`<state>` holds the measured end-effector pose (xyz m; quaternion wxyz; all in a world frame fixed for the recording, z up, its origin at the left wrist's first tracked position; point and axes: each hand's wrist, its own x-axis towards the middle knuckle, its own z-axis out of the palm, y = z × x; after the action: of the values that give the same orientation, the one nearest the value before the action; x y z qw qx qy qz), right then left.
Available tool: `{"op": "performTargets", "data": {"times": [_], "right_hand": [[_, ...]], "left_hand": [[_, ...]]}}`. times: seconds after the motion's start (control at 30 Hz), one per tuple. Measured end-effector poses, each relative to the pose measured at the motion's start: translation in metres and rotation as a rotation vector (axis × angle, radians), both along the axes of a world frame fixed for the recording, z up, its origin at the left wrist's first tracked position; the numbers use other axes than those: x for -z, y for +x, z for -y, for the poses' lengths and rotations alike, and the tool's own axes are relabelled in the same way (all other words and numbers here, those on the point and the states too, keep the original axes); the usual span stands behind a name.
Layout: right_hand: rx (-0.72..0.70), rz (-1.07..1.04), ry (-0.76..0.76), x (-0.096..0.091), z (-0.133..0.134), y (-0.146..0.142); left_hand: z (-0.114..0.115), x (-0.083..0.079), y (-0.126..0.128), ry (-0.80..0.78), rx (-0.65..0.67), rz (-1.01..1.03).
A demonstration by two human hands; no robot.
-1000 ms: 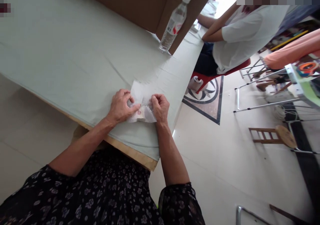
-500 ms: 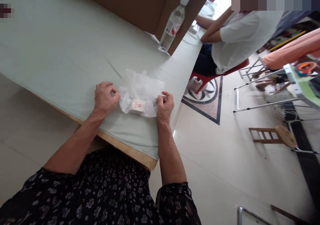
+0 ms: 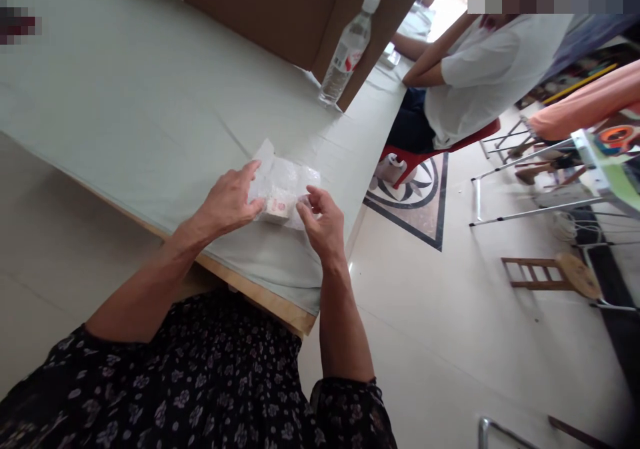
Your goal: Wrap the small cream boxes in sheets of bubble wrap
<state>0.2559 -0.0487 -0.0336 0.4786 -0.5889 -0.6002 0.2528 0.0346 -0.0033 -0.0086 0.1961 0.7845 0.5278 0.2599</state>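
And here it is, one box [image 3: 277,207], small and pale, its top carrying a reddish print, the printing too small to read. It sits near the front edge of the worktop [image 3: 135,96], on one sheet of wrap [image 3: 287,174], clear, crinkled and shiny, which spreads out behind the box and to either side.

Two hands at work! The left hand [image 3: 227,199] is at the box's left, thumb and forefinger wide apart, the thumb tip right by the box's edge; whether it touches, I can't tell. Over on the other side, the right hand [image 3: 324,226] has its fingers curled at the wrap, thumb and forefinger with a narrow gap; whether they pinch the sheet, I can't tell.

Farther back, one bottle [image 3: 347,56], clear with a red-and-white label, stands just beside one big brown carton [image 3: 250,12]. Beyond it, one person in a white shirt [image 3: 483,76] sits on one red chair [image 3: 475,136]. Out to the right, on the floor [image 3: 425,342], one wooden stool [image 3: 580,276] with a round seat.
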Motion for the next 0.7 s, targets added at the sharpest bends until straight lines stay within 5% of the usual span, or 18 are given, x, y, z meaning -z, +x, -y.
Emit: {"op": "performTargets", "data": {"times": [0.13,0.3,0.43,0.57,0.7], "right_hand": [[-0.126,0.003,0.077,-0.005,0.023,0.004],[-0.481,0.190,-0.120,-0.001,0.059,0.015],[-0.343,0.234,-0.138,0.007,0.066,0.017],[-0.118,0.192,0.018,0.005,0.050,0.010],[-0.147,0.329,0.070,0.009,0.019,-0.008]], "left_hand": [[0.007,-0.006,-0.011,-0.130,-0.037,0.032],[0.019,-0.014,-0.039,-0.256,0.041,-0.122],[0.022,-0.007,-0.042,-0.174,0.021,-0.392],[0.028,-0.005,-0.029,0.082,0.029,-0.336],[0.029,-0.007,-0.018,0.212,0.170,-0.297]]}}
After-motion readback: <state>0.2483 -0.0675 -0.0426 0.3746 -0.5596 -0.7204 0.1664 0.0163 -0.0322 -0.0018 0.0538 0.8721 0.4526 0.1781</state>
